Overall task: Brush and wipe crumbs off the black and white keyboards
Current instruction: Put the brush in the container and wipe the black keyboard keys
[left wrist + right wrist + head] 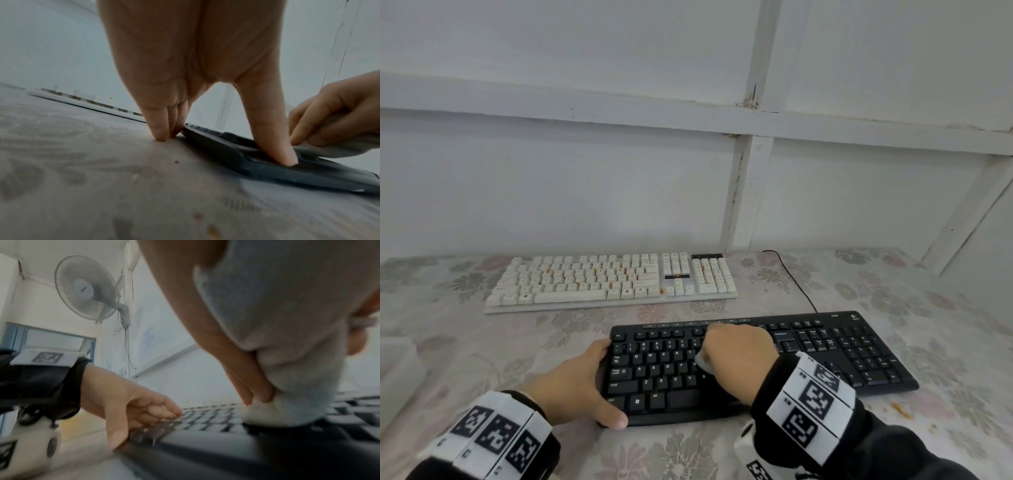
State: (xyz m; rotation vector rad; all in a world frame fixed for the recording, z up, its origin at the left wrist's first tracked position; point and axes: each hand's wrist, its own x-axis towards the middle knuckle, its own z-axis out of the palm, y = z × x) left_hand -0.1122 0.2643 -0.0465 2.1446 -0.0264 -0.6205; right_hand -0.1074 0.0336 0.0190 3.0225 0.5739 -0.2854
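A black keyboard [859,356] lies near me on the flowered tablecloth [465,342]. My left hand [582,380] braces its left end, the thumb [281,151] pressed on the front corner and the fingers [158,128] down on the cloth at the far corner. My right hand [739,349] is bunched around a white cloth [703,361] and presses it onto the middle keys; the cloth [287,353] fills the right wrist view above the keyboard [205,443]. A white keyboard [613,281] with orange crumbs among its keys lies farther back.
Orange crumbs [902,409] lie on the tablecloth right of the black keyboard, and a few crumbs [212,230] near my left wrist. A black cable [796,281] runs from the black keyboard to the white wall [585,171]. A pale box edge [397,370] sits at far left.
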